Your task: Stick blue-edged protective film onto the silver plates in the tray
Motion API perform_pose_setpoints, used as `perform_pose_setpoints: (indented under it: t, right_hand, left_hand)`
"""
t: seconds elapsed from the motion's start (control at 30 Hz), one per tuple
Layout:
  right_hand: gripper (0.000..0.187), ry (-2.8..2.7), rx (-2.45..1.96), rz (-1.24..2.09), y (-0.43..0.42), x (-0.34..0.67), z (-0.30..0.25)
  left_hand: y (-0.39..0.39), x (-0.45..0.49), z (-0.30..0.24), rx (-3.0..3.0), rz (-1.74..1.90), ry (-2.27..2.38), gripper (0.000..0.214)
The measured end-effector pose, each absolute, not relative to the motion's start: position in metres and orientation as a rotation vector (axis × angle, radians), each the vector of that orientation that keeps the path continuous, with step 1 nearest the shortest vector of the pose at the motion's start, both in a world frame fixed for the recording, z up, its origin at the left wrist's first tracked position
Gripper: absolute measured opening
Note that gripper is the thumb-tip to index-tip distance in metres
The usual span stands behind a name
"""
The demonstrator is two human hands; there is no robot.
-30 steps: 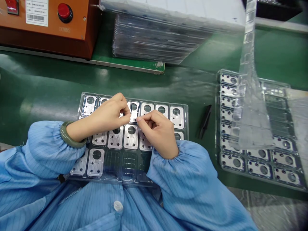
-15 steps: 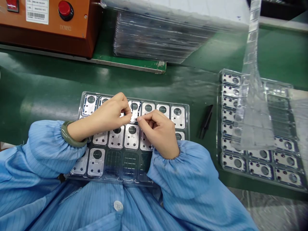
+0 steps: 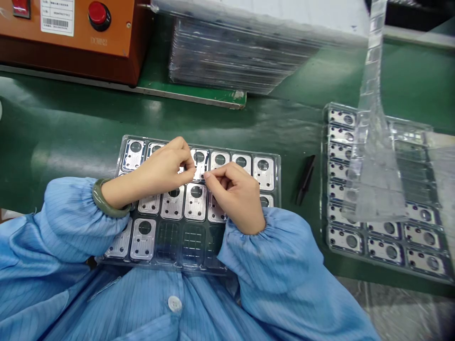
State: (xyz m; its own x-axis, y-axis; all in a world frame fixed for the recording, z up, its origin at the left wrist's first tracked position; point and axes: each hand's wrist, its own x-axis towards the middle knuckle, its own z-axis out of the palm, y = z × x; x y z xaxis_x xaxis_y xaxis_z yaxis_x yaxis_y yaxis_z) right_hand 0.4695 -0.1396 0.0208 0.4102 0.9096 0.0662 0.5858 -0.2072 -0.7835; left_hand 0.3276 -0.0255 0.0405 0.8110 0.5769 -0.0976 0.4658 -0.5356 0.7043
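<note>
A clear plastic tray lies in front of me on the green table, its pockets holding several small silver metal plates with round holes. My left hand and my right hand meet above the tray's middle. Both pinch one metal plate between thumb and fingers, the left on its left edge, the right on its lower right edge. My sleeves are blue, and a green bangle sits on my left wrist. Several pockets in the tray's near row hold nothing.
A black pen-like tool lies right of the tray. A second tray of plates at the right is partly covered by clear film. A stack of trays and an orange machine stand behind.
Both hands stay pinched on the same plate, with only a slight shift of the fingers and of the view.
</note>
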Motion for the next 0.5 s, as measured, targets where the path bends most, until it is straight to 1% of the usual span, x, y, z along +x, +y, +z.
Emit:
perform_pose_setpoints:
  t: [0.5]
  right_hand:
    - [0.018,-1.344,-1.918,0.507,-0.1393,0.4713,0.0217]
  left_hand:
    - [-0.0247,0.325,0.0377,2.276,0.2,0.718,0.015]
